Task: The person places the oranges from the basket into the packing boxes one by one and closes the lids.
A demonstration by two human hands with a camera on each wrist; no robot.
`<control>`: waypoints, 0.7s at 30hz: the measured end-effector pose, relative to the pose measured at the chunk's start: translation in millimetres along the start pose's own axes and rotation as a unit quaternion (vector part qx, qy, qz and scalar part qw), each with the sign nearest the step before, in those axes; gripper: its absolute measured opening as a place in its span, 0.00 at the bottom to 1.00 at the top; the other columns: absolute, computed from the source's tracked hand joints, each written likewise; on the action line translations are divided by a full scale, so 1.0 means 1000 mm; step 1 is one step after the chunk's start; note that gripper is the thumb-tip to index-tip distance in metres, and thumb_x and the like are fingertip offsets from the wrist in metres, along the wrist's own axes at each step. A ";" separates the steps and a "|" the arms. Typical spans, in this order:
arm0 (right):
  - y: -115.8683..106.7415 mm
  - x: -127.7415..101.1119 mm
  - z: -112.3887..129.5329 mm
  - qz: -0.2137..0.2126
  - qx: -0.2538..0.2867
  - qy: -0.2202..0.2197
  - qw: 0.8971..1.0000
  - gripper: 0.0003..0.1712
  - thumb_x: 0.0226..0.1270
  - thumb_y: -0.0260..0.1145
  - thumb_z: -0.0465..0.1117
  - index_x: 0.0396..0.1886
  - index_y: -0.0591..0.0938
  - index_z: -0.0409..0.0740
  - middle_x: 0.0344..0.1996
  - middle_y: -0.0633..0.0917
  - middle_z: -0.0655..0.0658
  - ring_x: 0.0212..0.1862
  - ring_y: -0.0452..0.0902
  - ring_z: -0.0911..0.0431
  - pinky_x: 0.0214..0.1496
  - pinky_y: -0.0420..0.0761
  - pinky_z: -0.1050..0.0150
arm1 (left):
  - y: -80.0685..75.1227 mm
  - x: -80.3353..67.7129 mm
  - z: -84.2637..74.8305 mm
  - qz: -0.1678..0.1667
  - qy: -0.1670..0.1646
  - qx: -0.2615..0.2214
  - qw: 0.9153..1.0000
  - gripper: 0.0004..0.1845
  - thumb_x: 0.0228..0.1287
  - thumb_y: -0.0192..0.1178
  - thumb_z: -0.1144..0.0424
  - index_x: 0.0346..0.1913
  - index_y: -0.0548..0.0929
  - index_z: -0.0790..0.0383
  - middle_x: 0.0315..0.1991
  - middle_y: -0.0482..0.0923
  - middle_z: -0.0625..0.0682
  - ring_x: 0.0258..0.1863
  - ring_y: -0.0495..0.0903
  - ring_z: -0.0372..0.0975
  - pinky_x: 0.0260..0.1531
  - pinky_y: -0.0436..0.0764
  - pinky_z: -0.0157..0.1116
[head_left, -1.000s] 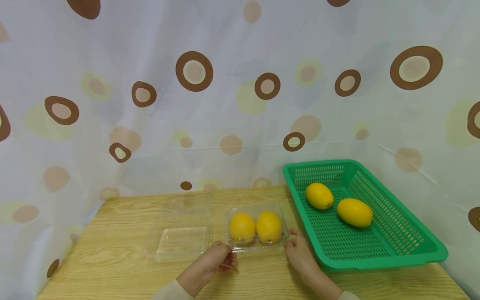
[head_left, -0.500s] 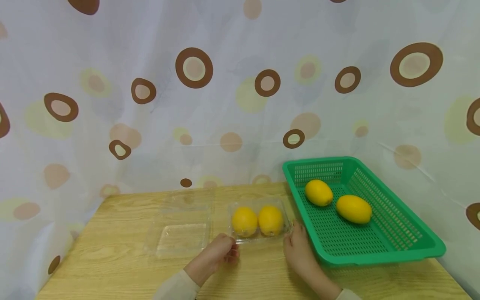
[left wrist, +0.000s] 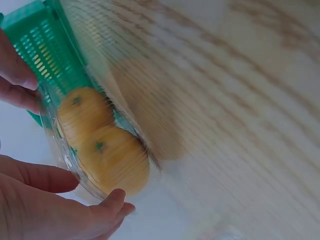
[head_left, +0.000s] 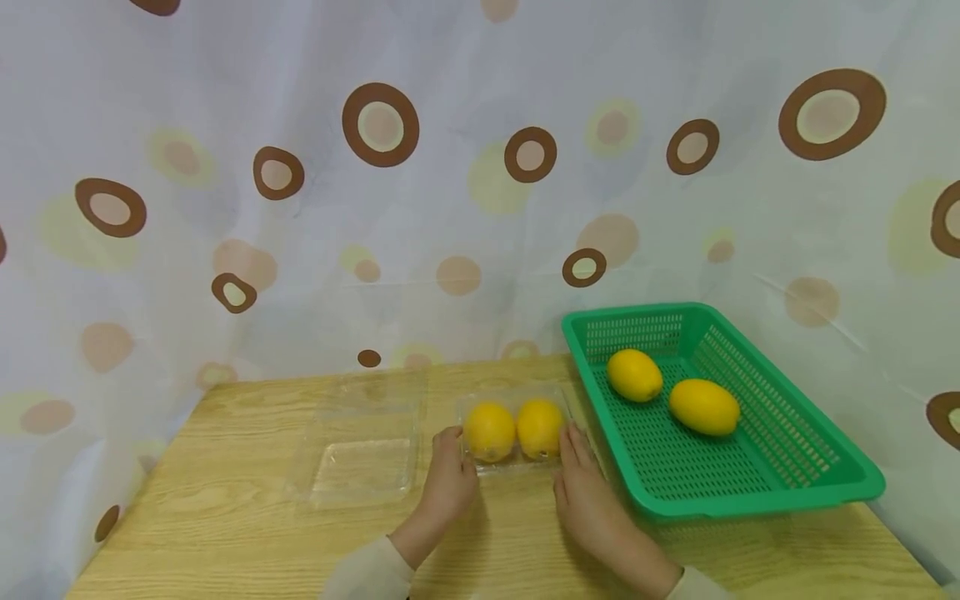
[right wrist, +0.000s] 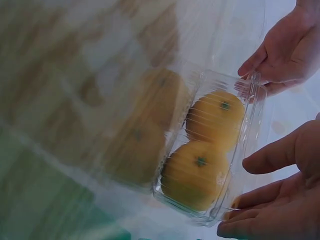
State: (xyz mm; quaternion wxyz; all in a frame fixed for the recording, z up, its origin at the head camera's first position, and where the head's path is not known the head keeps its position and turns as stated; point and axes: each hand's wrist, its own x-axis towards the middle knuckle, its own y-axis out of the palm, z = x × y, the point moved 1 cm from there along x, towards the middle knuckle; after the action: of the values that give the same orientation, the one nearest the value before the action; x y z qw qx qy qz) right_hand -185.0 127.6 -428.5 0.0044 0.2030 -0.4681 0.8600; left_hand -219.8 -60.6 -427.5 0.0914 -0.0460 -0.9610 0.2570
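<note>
- Left hand point(head_left: 450, 473): fingers straight, flat against the left end of the clear plastic box point(head_left: 514, 429); in the left wrist view the thumb tip touches the box's lower rim.
- Right hand point(head_left: 583, 492): fingers straight, held against the right end of the same box, palm facing the left hand.
- Clear plastic box: closed, on the wooden table point(head_left: 225, 517) between the two hands, just left of the green basket point(head_left: 750, 475).
- Contents of box: two yellow lemons point(head_left: 514, 428), side by side and touching, stem marks visible in both wrist views.
- Empty clear tray point(head_left: 366, 467): on the table, just left of the box, apart from the left hand.
- Green basket: at the table's right side; holds two loose lemons point(head_left: 671, 392), near each other, not touching.
- Spotted curtain point(head_left: 390, 208): backdrop at the far side of the table.
</note>
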 end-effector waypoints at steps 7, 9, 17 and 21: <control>-0.003 0.002 -0.004 -0.016 -0.098 -0.032 0.995 0.30 0.59 0.61 0.24 0.58 0.63 0.10 0.61 0.62 0.15 0.63 0.62 0.26 0.60 0.68 0.39 | 0.005 0.006 -0.001 0.011 0.023 0.022 0.999 0.23 0.59 0.47 0.82 0.59 0.65 0.87 0.62 0.60 0.76 0.35 0.76 0.49 0.25 0.75 0.32; -0.004 0.003 -0.004 -0.020 -0.120 -0.036 0.992 0.31 0.57 0.62 0.24 0.57 0.64 0.09 0.60 0.63 0.14 0.62 0.63 0.26 0.60 0.70 0.40 | 0.007 0.008 -0.001 0.013 0.030 0.029 0.999 0.23 0.58 0.48 0.82 0.59 0.66 0.87 0.61 0.61 0.76 0.44 0.77 0.55 0.29 0.77 0.34; -0.004 0.004 -0.007 -0.033 -0.185 -0.038 0.981 0.34 0.48 0.67 0.23 0.54 0.65 0.07 0.57 0.65 0.13 0.60 0.66 0.27 0.60 0.72 0.43 | 0.014 0.012 -0.006 0.025 0.027 0.031 0.999 0.24 0.59 0.49 0.82 0.60 0.65 0.86 0.61 0.61 0.76 0.44 0.75 0.55 0.28 0.75 0.34; -0.003 0.005 -0.008 -0.038 -0.197 -0.028 0.979 0.37 0.46 0.68 0.23 0.54 0.65 0.07 0.57 0.65 0.13 0.61 0.65 0.28 0.61 0.70 0.43 | 0.018 0.014 -0.008 0.019 0.027 0.033 0.999 0.23 0.59 0.49 0.82 0.59 0.65 0.86 0.60 0.61 0.76 0.45 0.76 0.57 0.32 0.78 0.38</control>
State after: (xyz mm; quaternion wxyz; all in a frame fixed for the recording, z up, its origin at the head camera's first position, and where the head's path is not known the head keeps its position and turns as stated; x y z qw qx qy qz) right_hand -191.4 134.9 -427.9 0.0639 0.2400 -0.6200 0.7443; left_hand -230.9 -39.3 -427.5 0.1135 -0.0685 -0.9481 0.2891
